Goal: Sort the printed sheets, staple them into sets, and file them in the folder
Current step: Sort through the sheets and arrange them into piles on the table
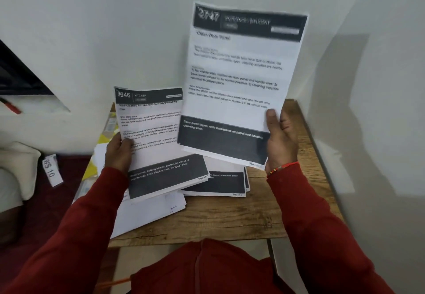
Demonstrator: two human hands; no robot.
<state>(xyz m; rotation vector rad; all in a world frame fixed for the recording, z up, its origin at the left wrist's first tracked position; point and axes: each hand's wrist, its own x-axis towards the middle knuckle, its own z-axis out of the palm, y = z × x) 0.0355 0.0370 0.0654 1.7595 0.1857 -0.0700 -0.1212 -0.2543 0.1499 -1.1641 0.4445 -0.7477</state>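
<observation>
The loose sheets (216, 184) lie overlapped on the wooden counter (230, 220), nearest the body. Above them, the left hand (118, 153) grips the left edge of the sheet headed "KITCHEN" (156, 137), thumb on its face. Farther out, the right hand (279, 139) pinches the lower right corner of the door-panel sheet (239, 75), held upright before the wall (138, 29).

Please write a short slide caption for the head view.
Left hand holds kitchen sheet, right hand lifts door-panel sheet above wooden table.
</observation>
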